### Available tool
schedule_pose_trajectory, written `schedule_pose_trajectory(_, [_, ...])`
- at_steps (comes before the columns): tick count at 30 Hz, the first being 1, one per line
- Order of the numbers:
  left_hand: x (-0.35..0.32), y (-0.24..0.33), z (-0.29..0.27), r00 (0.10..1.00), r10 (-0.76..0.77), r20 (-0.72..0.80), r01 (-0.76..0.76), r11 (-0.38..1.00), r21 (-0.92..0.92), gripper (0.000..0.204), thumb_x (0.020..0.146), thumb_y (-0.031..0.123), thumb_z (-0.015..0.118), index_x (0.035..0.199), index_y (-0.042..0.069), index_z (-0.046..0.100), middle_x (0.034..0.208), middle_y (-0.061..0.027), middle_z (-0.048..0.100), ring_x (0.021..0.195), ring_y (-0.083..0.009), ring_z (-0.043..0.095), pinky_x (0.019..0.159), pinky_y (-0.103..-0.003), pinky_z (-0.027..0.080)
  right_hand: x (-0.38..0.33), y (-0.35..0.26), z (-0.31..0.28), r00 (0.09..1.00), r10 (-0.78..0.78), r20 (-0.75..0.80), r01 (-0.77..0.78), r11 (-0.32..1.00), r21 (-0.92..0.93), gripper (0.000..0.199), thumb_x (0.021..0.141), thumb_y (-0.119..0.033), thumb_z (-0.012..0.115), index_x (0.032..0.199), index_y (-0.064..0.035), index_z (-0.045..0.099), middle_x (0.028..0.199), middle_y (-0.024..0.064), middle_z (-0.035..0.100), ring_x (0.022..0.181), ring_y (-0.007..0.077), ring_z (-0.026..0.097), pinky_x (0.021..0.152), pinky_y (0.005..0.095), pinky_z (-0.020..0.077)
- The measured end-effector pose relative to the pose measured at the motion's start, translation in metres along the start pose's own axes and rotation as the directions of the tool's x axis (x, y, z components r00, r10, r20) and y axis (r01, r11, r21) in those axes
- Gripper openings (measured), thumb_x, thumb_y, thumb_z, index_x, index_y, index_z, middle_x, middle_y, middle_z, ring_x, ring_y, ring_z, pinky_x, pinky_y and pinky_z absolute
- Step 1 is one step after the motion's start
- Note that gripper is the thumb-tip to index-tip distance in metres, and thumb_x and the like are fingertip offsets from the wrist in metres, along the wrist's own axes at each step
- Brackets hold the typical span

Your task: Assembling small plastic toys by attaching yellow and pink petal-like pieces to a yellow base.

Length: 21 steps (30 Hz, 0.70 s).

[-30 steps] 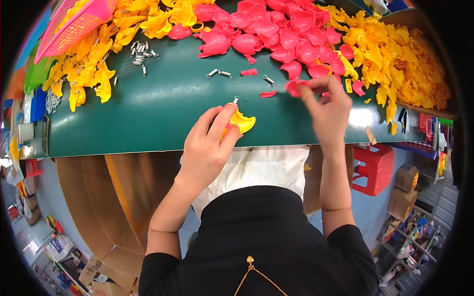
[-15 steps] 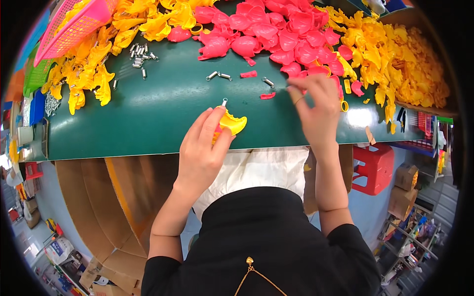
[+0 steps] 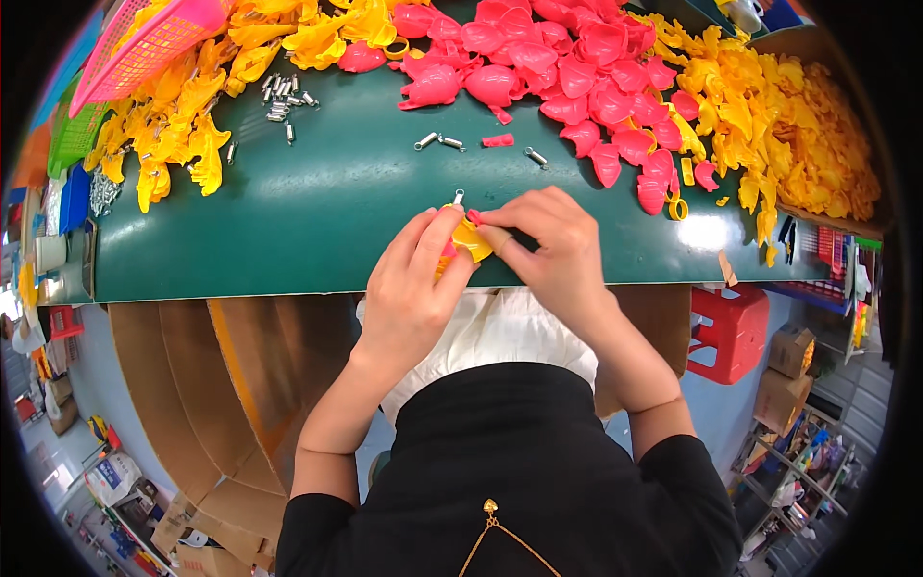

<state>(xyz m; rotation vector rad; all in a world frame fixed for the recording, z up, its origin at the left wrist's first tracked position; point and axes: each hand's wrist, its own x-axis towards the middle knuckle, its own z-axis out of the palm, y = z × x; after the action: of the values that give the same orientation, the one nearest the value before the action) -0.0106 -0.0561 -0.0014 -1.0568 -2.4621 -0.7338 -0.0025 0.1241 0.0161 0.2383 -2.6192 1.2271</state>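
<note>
I'm watching the left hand (image 3: 411,288) gripping a yellow piece (image 3: 474,242) near the table edge (image 3: 240,294), right hand (image 3: 550,246) pinching apparently a red strip (image 3: 474,218); room is opening leftward.

Reads as a workshop, judging by heaped pink plastic parts (image 3: 577,75), loose metal springs (image 3: 536,157), green table (image 3: 240,231) and cardboard cartons (image 3: 791,351).

A curved, glossy yellow plastic piece (image 3: 469,242) sat in the grip of the left hand (image 3: 409,284), near the desk's front edge, partly hidden by fingers. A silver metal coil spring (image 3: 459,197) jutted from its far end, loop pointing away from the person. A small pinkish-red plastic piece (image 3: 474,218), pinched by the right hand (image 3: 553,245), met the yellow piece's upper edge; whether it was seated could not be told.
</note>
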Motion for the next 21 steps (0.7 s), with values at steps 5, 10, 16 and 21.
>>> schedule_pose_trajectory(5, [0.001, 0.001, -0.002, 1.000, -0.021, 0.002, 0.021, 1.000, -0.016, 0.025, 0.067, 0.003, 0.079, 0.086, 0.001, 0.063, 0.118, -0.0147, 0.056, 0.103, -0.0328, 0.061, 0.081, -0.039, 0.055, 0.000, 0.002, 0.009, 0.982, -0.159, -0.103, 0.144, 0.980, -0.136, 0.013, 0.070, -0.003, 0.076, 0.082, -0.0044, 0.071, 0.075, 0.0055, 0.065, 0.072, 0.0224, 0.057, 0.063, 0.0315, 0.0463])
schedule_pose_trajectory(10, [0.000, 0.000, -0.003, 0.999, -0.019, 0.029, 0.020, 0.999, -0.031, 0.025, 0.068, 0.003, 0.078, 0.087, 0.001, 0.063, 0.119, -0.0145, 0.055, 0.103, -0.0322, 0.061, 0.082, -0.039, 0.054, 0.004, 0.014, 0.004, 0.975, -0.213, -0.056, 0.211, 0.976, -0.051, 0.013, 0.070, -0.002, 0.077, 0.081, -0.0044, 0.071, 0.073, 0.0049, 0.064, 0.071, 0.0223, 0.056, 0.063, 0.0321, 0.0460])
schedule_pose_trajectory(16, [0.002, 0.000, -0.001, 0.999, -0.027, 0.026, 0.027, 0.999, -0.033, 0.025, 0.068, 0.003, 0.078, 0.087, 0.002, 0.064, 0.120, -0.0145, 0.055, 0.102, -0.0317, 0.061, 0.081, -0.039, 0.053, 0.000, 0.010, 0.006, 0.987, -0.147, -0.059, 0.144, 0.989, -0.039, 0.013, 0.069, -0.001, 0.078, 0.079, -0.0052, 0.071, 0.072, 0.0036, 0.063, 0.071, 0.0213, 0.056, 0.062, 0.0326, 0.0452])
schedule_pose_trajectory(21, [0.008, -0.003, -0.002, 1.000, 0.016, -0.011, -0.016, 0.998, -0.066, 0.021, 0.069, 0.002, 0.079, 0.084, 0.003, 0.065, 0.121, -0.0152, 0.055, 0.101, -0.0322, 0.061, 0.081, -0.036, 0.053, 0.000, 0.000, -0.003, 0.976, -0.215, 0.013, 0.213, 0.951, -0.226, 0.014, 0.073, -0.008, 0.076, 0.086, -0.0079, 0.072, 0.089, 0.0017, 0.063, 0.090, 0.0241, 0.056, 0.068, 0.0350, 0.0498])
